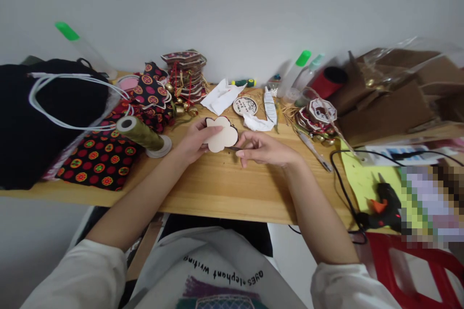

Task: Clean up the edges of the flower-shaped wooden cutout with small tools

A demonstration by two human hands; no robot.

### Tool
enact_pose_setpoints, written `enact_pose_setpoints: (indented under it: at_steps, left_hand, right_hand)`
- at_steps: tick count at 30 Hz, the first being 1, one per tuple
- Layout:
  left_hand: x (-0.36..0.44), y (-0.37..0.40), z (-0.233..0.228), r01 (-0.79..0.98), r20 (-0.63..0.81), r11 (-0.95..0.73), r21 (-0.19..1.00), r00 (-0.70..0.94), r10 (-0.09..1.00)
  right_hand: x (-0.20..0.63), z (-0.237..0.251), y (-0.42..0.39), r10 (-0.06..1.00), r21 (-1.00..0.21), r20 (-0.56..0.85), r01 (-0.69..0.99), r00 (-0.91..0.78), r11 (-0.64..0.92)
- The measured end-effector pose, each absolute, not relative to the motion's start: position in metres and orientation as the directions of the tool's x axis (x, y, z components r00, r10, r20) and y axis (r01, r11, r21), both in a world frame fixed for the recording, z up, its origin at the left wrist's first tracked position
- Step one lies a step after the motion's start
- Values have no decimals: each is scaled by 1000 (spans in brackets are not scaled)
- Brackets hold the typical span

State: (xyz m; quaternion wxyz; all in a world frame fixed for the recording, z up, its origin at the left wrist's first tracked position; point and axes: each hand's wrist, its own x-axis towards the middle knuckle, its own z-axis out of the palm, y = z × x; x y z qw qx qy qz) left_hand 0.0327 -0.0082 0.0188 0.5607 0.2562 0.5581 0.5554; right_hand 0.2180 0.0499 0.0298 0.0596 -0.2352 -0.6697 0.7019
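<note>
Watching remotely: left hand clamps pale flower piece, right hand pinches dark strip; I judge this unfinished, far-left stack done.

Both forearms angle inward, the left hand gripping, the right hand (its fingers bent) near it.

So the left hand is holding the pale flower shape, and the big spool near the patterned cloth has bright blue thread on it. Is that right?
Not quite: the thread on the spool is olive green, not blue, as the head view shows. The left hand does hold the pale flower shape, and the spool is near the patterned cloth.
</note>
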Motion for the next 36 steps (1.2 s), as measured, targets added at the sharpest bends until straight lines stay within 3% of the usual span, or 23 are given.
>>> enact_pose_setpoints:
  at_steps: [14,20,25,28,31,36]
  left_hand:
    - [34,-6,21,-426,-362,227,876,-268,893]
    - [32,-3,16,-466,-387,214,859,-316,866]
    - [33,-5,16,-371,-327,177,912,-393,859]
    - [35,-7,16,-307,-314,208,929,-352,882]
    - [36,-8,14,-265,-333,259,929,-291,897]
    - [35,-8,14,-272,-382,307,912,-289,878]
  right_hand:
    - [220,30,50,334,-970,-239,236,-912,-49]
    - [219,30,49,557,-994,-102,99,-824,-37]
    - [214,26,52,772,-982,12,139,-636,131]
    - [212,23,52,799,-901,142,257,-585,349]
    - [210,23,50,774,-729,200,437,-601,527]
    - [208,23,49,799,-586,180,590,-574,556]
